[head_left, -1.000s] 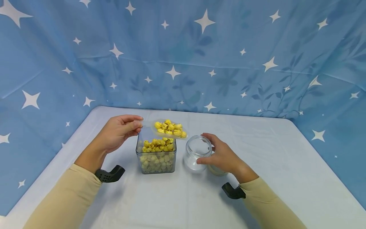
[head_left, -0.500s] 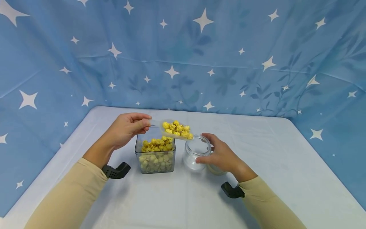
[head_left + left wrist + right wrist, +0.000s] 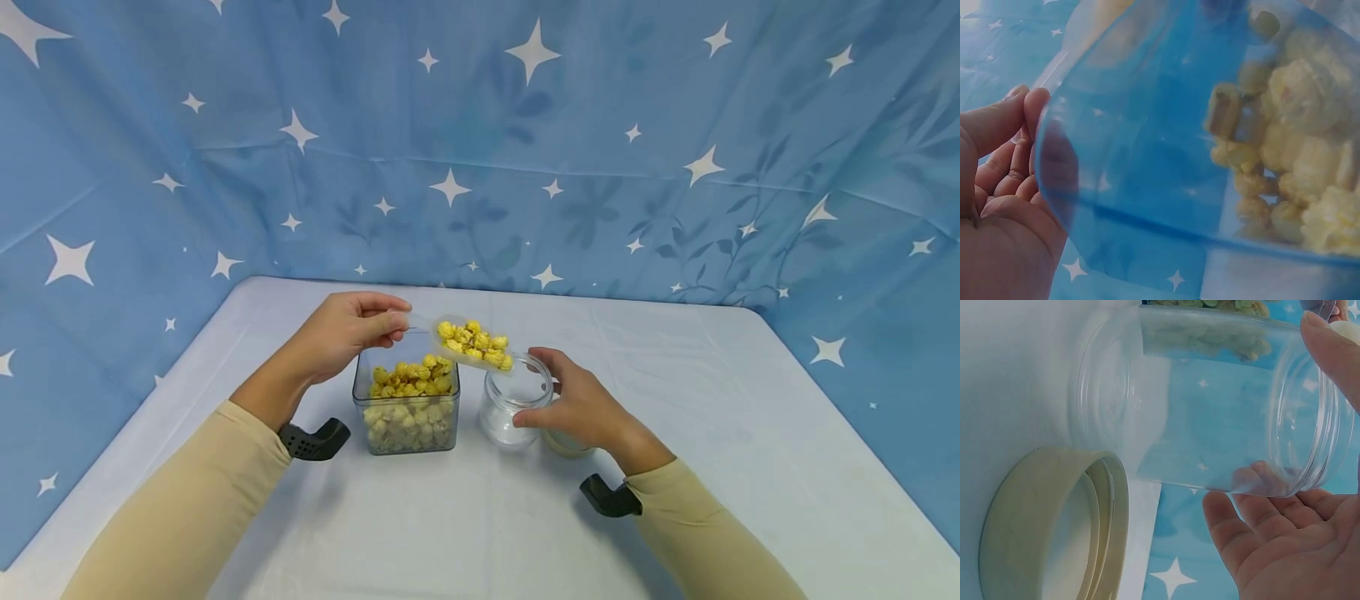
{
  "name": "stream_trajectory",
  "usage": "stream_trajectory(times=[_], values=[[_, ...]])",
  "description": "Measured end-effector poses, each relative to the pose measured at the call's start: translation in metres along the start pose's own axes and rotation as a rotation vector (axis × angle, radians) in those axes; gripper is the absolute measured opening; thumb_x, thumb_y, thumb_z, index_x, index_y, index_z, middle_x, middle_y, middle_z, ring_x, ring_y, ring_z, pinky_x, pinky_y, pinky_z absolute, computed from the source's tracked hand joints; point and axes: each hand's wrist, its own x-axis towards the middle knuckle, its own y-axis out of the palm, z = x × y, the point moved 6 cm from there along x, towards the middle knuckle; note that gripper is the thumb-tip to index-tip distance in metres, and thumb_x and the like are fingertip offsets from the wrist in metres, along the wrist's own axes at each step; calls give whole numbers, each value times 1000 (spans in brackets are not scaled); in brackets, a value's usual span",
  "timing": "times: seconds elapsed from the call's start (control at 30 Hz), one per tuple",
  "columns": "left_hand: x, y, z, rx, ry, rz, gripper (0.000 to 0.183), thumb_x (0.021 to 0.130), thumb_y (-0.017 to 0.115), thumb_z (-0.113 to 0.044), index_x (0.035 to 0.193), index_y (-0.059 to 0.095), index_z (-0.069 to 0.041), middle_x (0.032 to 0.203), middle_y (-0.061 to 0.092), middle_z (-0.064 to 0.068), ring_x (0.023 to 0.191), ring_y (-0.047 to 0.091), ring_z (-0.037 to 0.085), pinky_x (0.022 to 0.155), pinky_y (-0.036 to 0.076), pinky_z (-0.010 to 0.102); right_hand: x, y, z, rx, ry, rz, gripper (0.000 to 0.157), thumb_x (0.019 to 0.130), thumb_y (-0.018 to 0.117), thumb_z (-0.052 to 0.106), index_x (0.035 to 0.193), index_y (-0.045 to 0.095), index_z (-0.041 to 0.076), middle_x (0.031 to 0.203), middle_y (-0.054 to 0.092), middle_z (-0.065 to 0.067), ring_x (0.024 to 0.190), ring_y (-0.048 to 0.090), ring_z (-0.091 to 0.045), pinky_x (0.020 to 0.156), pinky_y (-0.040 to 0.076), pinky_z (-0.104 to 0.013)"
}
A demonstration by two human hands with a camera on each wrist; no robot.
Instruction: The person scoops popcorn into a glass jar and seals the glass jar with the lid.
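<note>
– Fingers?
– Left hand pinches the scoop by its handle; right hand grips the jar
– Scoop?
– Tip above the jar's rim, popcorn aboard; likely light, stiff, smooth; best held by the handle
– Beyond?
– Box, left of the jar

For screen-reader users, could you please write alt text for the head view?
A left hand pinches a translucent plastic scoop of yellow popcorn, its tip over a clear round jar held by the right hand. A see-through grey square tub of popcorn and a beige round lid flank the jar on a white table.
</note>
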Motion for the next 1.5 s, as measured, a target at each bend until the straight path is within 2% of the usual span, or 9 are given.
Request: stream_trajectory(times=[0.17, 0.5, 0.7, 0.93, 1.5], values=[[3, 2, -3, 46, 7, 9, 34, 102, 61, -14, 129, 60, 6, 103, 67, 11, 98, 64, 25, 90, 53, 37, 0, -1, 1, -6, -13, -3, 98, 77, 89, 30, 153, 33, 4, 153, 39, -17, 131, 48, -43, 103, 44, -53], [5, 5, -4, 99, 15, 15, 34, 102, 62, -16, 128, 62, 5, 102, 68, 11, 95, 64, 23, 86, 54, 33, -1, 0, 1, -1, -18, 1, 99, 77, 89, 30, 153, 32, 3, 154, 38, -17, 132, 48, -44, 103, 44, -53], [7, 8, -8, 136, 13, 15, 35, 101, 64, -20, 128, 64, 2, 106, 69, 12, 98, 64, 27, 89, 53, 37, -1, 0, 1, 4, -18, 3, 98, 77, 89, 31, 153, 33, 4, 154, 38, -17, 131, 48, -43, 103, 44, -52], [10, 11, -11, 187, -13, 17, 35, 101, 64, -23, 129, 65, -2, 107, 69, 12, 97, 65, 26, 91, 52, 40, -1, 0, 0, 10, -25, 7, 100, 77, 89, 31, 153, 32, 3, 155, 36, -16, 132, 47, -42, 103, 43, -52], [12, 14, -14, 190, -30, 16, 35, 101, 65, -25, 128, 65, -4, 109, 69, 11, 97, 64, 26, 90, 52, 41, 0, 0, 0, -3, -5, 3, 99, 77, 89, 32, 153, 33, 4, 154, 37, -17, 132, 48, -44, 102, 44, -53]])
